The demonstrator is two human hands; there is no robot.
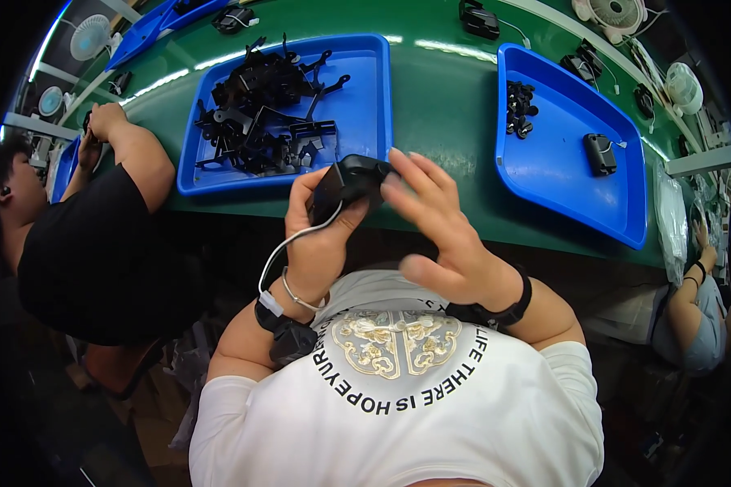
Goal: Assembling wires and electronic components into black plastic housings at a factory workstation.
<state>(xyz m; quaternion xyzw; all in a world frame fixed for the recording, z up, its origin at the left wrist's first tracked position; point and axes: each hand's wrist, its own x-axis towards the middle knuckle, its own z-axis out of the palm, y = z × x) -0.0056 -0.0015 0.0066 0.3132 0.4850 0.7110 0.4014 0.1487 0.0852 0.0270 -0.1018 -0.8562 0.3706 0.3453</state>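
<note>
In front of my chest, at the bench's near edge, my left hand (317, 247) is closed around a black plastic housing (348, 185). From that housing a white cable (278, 247) loops down past my wrist, with a pale connector at its end. My right hand (451, 235) is beside the housing with its fingers spread and thumb apart. Its fingertips are close to the right end of the housing; whether they touch it I cannot tell. Slight blur covers the right fingers.
A blue tray (371, 93) at left holds a heap of black plastic brackets (260, 101). Another blue tray (556, 154) at right has small black parts (521, 109) and a black unit (600, 154). More units line the green bench (443, 105). A co-worker (97, 235) sits left; another person's arm (690, 304) is right.
</note>
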